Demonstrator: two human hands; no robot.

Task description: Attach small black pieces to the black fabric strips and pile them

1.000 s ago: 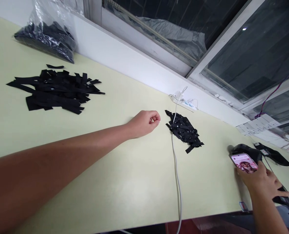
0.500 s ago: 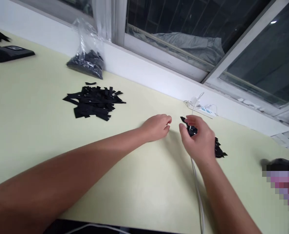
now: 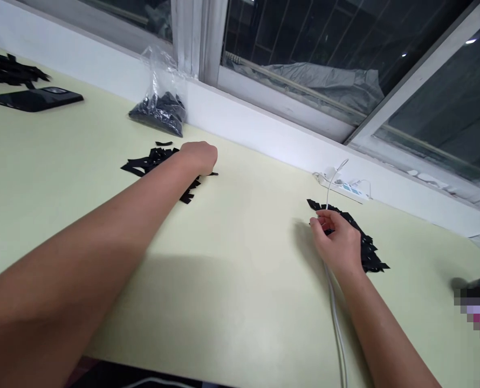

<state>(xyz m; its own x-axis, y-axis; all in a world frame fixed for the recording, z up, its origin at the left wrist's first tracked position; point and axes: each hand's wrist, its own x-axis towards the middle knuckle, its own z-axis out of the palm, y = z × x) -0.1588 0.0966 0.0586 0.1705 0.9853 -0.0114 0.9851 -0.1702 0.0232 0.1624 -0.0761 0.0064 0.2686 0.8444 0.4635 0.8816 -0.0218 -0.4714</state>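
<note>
Black fabric strips lie in two heaps on the pale yellow-green table [image 3: 240,302], and each hand is placed at one of them. The left hand [image 3: 197,157] is stretched out over the larger pile of long strips [image 3: 151,161], curled loosely with its knuckles up; whether anything is pinched beneath it cannot be told, since the fingers are hidden from the camera. The right hand [image 3: 337,242] is set on the near edge of the smaller pile of short pieces [image 3: 365,250], the fingertips drawn together on what looks like one short piece, though the grip itself is partly hidden. A white cable [image 3: 337,323] runs from under this hand toward the table edge and up to a power strip [image 3: 345,188] by the wall. A clear bag of more black pieces [image 3: 159,108] is propped against the window ledge, and a dark flat device [image 3: 35,98] is seen further left. For a clean pick, a single strip is best separated at the heap's edge rather than dug from the middle, so that neighbours are not dragged along. Light pinching pressure is judged enough for such thin material. The cable should be kept clear of the right fingers, as a snag could scatter the small heap.
</note>
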